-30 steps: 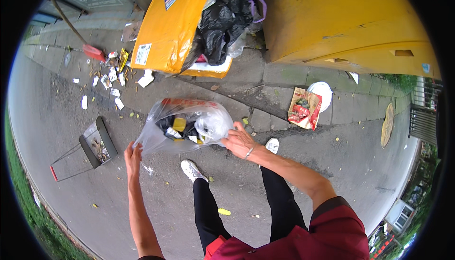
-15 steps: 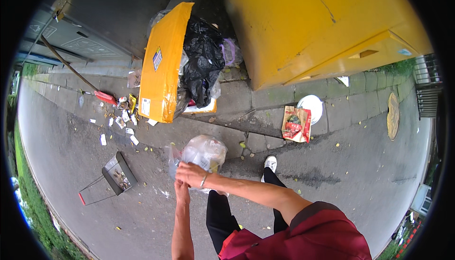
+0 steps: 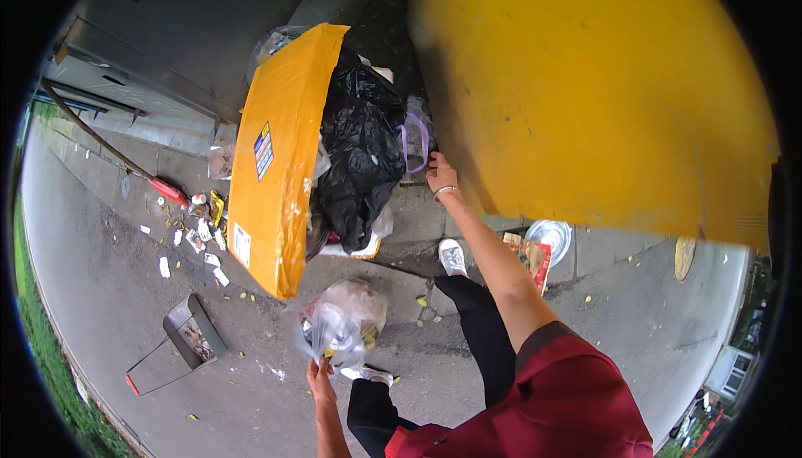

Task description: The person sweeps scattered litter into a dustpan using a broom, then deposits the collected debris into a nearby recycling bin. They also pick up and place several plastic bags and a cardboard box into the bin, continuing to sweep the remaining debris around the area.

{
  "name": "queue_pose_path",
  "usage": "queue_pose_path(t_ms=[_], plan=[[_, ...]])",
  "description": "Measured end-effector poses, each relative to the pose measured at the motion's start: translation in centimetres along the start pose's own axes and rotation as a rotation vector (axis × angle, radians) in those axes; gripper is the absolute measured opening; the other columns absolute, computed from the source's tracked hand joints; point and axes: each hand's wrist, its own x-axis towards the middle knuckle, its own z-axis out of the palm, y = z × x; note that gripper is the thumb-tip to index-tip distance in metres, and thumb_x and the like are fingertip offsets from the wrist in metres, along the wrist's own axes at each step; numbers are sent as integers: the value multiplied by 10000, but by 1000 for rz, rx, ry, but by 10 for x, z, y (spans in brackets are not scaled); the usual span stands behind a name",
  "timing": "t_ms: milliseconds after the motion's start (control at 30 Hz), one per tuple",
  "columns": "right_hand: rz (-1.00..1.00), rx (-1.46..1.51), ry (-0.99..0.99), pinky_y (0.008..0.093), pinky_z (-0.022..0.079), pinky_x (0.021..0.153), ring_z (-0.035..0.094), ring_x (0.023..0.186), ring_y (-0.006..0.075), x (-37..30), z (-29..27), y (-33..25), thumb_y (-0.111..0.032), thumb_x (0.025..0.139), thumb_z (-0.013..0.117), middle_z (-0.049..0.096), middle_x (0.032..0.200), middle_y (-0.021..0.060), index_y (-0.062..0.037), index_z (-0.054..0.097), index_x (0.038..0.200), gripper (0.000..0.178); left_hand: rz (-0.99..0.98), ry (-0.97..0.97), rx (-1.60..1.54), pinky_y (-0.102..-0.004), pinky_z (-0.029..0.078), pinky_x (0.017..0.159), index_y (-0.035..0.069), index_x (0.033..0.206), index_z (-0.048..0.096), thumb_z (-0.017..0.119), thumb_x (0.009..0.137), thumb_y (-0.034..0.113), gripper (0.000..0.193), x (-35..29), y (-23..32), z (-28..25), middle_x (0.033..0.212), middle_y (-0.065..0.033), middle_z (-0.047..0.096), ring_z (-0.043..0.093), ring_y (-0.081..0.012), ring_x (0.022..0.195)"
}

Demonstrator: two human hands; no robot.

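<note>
My left hand (image 3: 321, 379) is closed on the gathered neck of a clear plastic bag (image 3: 355, 312) filled with rubbish, which rests on the ground by my foot. Stretched forward, my right hand (image 3: 442, 177) has its fingers apart beside a purple handle loop (image 3: 404, 145). Whether the fingertips touch the loop cannot be made out. This loop belongs to a pale, see-through bag lying by a black rubbish bag (image 3: 359, 141). A large box wrapped in yellow tape (image 3: 288, 149) stands tilted against the black bag.
A big yellow bin (image 3: 585, 99) stands to the right, a dark grey one (image 3: 192, 32) at the far left. Litter (image 3: 205, 232) lies near a red-ended broom (image 3: 170, 192). A dustpan (image 3: 196, 333) sits left; a paper bag (image 3: 535, 258) and white round lid (image 3: 558, 239) lie right.
My right hand has left the clear bag and reached forward to the purple loop. My left hand still grips the bag's neck. One foot has stepped forward, and the yellow bin looms closer.
</note>
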Motion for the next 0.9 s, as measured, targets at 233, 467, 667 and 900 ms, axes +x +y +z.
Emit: queue_pose_path(t_ms=[233,467,667,900], plan=[[-375,-357,-55,520,432,876,490,1074,461,144,91,68,-47,716,595,377,1299,266,-225,176,1421,839,-61,205,141,-233,330,585,60,848,542,516,884,150,100,-7,6,24,682,25,482,423,-67,626],[-284,-481,-264,492,437,807,526,960,421,209,119,99,-171,709,640,407,1141,202,-214,286,1219,622,-159,272,164,-243,323,602,64,845,545,522,882,168,113,-1,5,52,670,21,461,398,-78,641],[-247,-387,-207,426,460,728,577,842,351,128,112,113,-251,701,671,526,914,150,-141,480,1006,376,-146,241,153,-236,336,588,39,896,543,527,896,153,115,2,3,60,699,11,492,427,-70,635],[-256,-270,-97,380,467,606,587,677,340,-66,58,118,-319,691,696,605,720,169,-47,602,785,303,-108,140,105,-229,361,578,35,974,562,535,887,157,152,-2,-6,32,746,19,502,442,-64,676]])
